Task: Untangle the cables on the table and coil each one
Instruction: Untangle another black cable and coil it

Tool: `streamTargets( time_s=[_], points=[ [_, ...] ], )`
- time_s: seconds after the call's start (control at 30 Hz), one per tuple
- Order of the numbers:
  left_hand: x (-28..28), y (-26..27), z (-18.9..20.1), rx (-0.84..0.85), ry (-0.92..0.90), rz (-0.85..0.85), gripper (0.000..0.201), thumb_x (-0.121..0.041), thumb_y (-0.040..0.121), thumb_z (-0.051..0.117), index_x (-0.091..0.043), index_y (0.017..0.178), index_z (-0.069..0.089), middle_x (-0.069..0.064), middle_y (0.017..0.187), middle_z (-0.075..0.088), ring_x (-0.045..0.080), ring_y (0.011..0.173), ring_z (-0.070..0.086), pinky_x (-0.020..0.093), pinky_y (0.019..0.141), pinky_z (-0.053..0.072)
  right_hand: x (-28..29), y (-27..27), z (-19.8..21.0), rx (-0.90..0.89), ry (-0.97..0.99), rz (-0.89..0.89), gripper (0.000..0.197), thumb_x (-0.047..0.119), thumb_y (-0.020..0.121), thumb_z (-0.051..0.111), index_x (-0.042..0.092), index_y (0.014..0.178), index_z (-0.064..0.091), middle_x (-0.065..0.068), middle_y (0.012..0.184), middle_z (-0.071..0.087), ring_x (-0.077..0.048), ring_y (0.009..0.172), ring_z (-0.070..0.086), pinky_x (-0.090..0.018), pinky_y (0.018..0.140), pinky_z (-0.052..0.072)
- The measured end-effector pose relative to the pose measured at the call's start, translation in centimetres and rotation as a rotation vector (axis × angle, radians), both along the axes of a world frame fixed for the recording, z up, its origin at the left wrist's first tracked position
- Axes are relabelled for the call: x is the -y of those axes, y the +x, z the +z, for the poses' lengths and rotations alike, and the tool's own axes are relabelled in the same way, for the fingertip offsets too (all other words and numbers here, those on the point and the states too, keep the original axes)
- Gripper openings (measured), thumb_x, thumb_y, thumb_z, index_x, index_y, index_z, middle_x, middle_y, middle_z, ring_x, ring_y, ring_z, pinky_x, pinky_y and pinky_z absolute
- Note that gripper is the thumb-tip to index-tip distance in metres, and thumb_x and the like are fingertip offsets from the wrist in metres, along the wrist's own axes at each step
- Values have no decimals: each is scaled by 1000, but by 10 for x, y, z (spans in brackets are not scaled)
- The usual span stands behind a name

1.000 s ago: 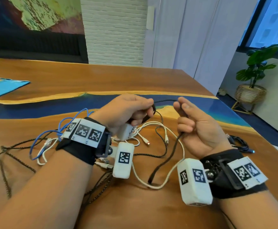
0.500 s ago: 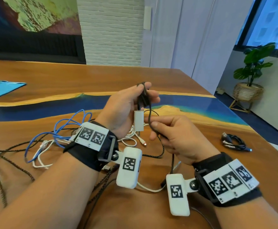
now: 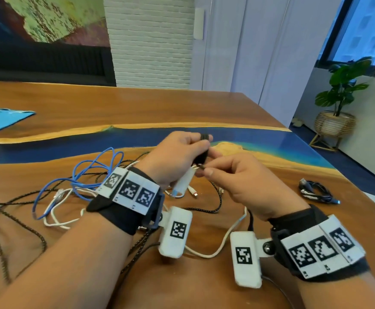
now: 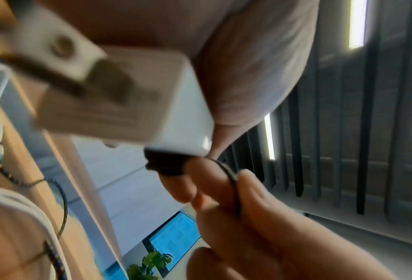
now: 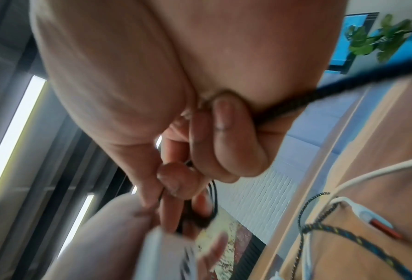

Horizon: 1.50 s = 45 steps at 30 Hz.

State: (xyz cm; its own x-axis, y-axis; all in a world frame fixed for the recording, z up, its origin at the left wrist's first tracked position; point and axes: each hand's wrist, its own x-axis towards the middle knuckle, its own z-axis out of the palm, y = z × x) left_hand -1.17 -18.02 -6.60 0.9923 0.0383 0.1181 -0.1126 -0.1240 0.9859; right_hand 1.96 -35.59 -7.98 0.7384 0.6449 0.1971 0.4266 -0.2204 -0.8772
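Presently a black cable coil and white adapter are gripped by the left hand; its free end is pinched just right by the right hand fingers

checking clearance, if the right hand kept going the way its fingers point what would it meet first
Most likely the left hand: the right hand points straight at it, pinching the black cable right beside the white charger. Depth is uncertain.

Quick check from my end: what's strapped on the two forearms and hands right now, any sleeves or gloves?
No sleeves or gloves: both forearms and hands are bare. Each wrist wears a wide black fabric wrist strap, left and right, topped by a white plate of three black-and-white square tag markers, left and right. A rounded white camera pod with one such tag hangs from each strap, left and right.
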Motion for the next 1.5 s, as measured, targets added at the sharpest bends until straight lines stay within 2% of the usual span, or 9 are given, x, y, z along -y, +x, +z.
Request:
streamTargets(
  time_s=[0.1,0.23,0.47,0.6,0.7,0.9,1.07,1.37,1.5],
  points=[
    [-5,-4,2,-56,195,-99,35,-21,107,50,4,98,74,11,72,68,18,65,57,28,67,48,12,3,9,-53,146,-31,19,5,98,62,11,104,79,9,61,64,-1,54,52,-10,48,37],
    [4,-12,3,-132,150,-185,55,-30,111,38,11,93,70,0,46,45,14,48,40,19,50,37,29,15,13,-63,332,-85,27,-1,96,61,16,104,81,-5,77,71,-17,59,47,-22,52,38],
    [13,-11,0,-60,-187,-256,51,-33,109,37,-15,63,49,-3,52,23,18,50,31,23,51,33,18,26,-4,53,329,-308,14,10,94,70,18,95,80,-3,88,79,-17,85,70,-33,83,55],
    [18,-9,-2,-98,-335,-252,53,-34,108,38,-19,58,45,-6,51,26,14,47,28,21,47,31,11,27,-11,110,190,-401,8,20,93,73,20,93,82,6,82,77,-10,73,66,-28,72,52],
    [19,-9,-4,-137,-387,-244,52,-34,107,39,-19,57,43,-6,50,25,12,46,25,23,48,22,11,27,-10,97,287,-474,8,13,96,69,15,96,76,-10,78,72,-10,65,63,-32,64,55],
    [22,-9,-4,-189,-413,-244,51,-33,107,40,-18,58,43,-6,50,24,15,53,12,27,53,14,1,19,-3,-379,748,-308,13,4,102,54,6,99,67,-9,81,68,-13,65,64,-25,63,58],
    [21,-9,-4,-181,-423,-236,52,-30,107,41,-17,56,46,-6,48,25,15,54,10,20,46,19,0,18,-6,-572,703,-207,15,6,101,53,6,101,67,-6,80,65,-9,61,59,-22,58,57],
    [19,-11,-4,-192,-361,-233,49,-26,108,42,-15,61,49,-7,49,33,10,49,16,18,44,21,6,23,-5,-676,748,-195,15,6,102,51,7,101,66,-3,74,64,-7,56,55,-19,52,53],
    [20,-11,-5,-196,-347,-245,54,-27,107,42,-17,56,53,-6,50,33,11,49,17,18,44,21,3,25,-11,-702,693,-161,18,6,103,49,4,117,60,-3,76,62,-5,53,53,-17,47,49]
  ],
)
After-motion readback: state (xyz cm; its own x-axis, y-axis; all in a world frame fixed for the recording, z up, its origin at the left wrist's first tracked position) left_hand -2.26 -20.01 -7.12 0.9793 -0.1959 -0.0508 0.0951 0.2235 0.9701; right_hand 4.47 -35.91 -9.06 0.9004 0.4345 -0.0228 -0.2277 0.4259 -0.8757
